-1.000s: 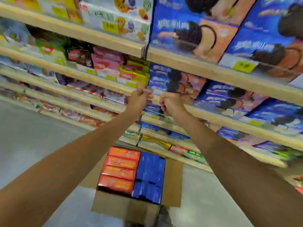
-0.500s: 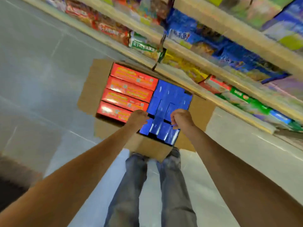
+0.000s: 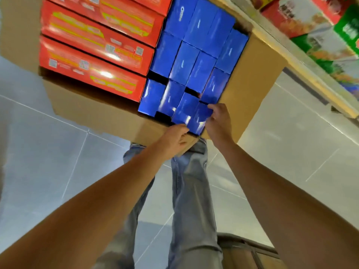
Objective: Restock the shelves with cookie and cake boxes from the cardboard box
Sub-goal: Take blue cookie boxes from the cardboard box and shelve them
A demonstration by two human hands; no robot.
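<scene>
1. Blue box, seen from the head view at the cardboard box's near right corner, is the pick in hand. The left hand pinches its near edge and the right hand curls over its far side. Next, I judge, comes a straight lift clear of tight neighbours.
2. Red boxes fill the cardboard box's left half, and the shelf runs just beyond its right side.

In cardboard box, flat boxes left, small boxes right

A shop aisle, probably a grocery: a low shelf of packaged goods (blurred here), grey tiled floor, and a cardboard box packed with identical cartons.
</scene>
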